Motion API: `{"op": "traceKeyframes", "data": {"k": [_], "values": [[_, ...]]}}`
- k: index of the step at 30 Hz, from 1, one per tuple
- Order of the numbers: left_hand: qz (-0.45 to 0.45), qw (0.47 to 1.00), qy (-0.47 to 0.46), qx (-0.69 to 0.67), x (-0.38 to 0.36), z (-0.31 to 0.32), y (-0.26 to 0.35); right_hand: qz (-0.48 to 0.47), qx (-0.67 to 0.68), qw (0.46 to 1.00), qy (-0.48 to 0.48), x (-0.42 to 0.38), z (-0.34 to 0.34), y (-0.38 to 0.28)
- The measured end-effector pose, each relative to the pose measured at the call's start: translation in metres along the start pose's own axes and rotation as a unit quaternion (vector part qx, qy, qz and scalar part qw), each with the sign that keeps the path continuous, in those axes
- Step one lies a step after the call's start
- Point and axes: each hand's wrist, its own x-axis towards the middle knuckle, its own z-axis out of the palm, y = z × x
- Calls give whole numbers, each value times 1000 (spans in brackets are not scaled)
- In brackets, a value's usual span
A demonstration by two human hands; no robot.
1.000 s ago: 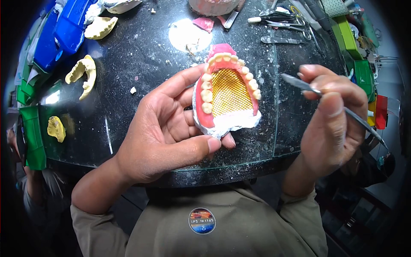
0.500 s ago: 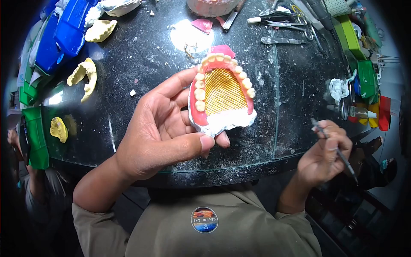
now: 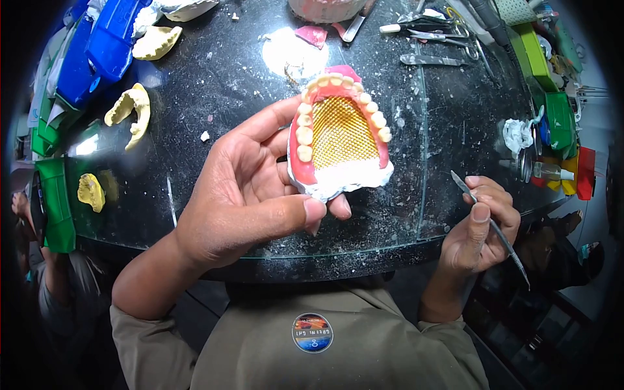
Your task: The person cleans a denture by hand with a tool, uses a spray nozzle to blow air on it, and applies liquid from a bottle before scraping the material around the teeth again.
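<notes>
My left hand [image 3: 237, 188] is closed round the edge of an upper denture [image 3: 304, 137] on a white plaster cast, held above the table. Pink wax and a row of cream teeth curve round a gold mesh palate [image 3: 343, 130]. My thumb presses the cast's lower edge; the other fingers pass partly behind it, out of sight. To the right, my right hand [image 3: 484, 224] grips a thin metal wax carver [image 3: 500, 235] in its fingers. The carver's flat tip points up and left, apart from the denture.
Yellow plaster pieces [image 3: 133, 107] lie on the dark table [image 3: 214, 78] at the left, near blue bins [image 3: 107, 49]. Pink wax scraps [image 3: 312, 36], scissors [image 3: 442, 37] and a knife [image 3: 432, 60] lie at the back. Green and red bins [image 3: 585, 172] stand right. Another person's hand shows far left.
My right hand has moved left with the wax carver, bringing its tip nearer the denture. The left hand holds the denture in almost the same place.
</notes>
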Motion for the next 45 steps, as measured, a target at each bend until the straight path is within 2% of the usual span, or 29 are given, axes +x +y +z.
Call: {"op": "traceKeyframes", "data": {"k": [10,15,19,25,27,30,35,45], "values": [[1,1000,1,7,0,0,0,3,15,1000,16,-1,1,0],[-6,997,33,66,2,1,-1,-19,3,999,44,2,-11,1],[12,998,15,67,-2,-3,-1,41,-53,991,118,-6,-55,6],[10,996,37,85,-2,0,-3,146,-63,977,145,-30,-87,23],[15,995,40,89,-1,2,-3,135,-65,980,127,-31,-88,26],[14,985,58,162,-1,5,-4,129,-62,982,123,-31,-87,28],[15,986,57,154,-1,3,-4,145,-74,973,161,-31,-86,30],[15,988,58,143,-3,3,-3,151,-106,969,166,-29,-81,30]]}}
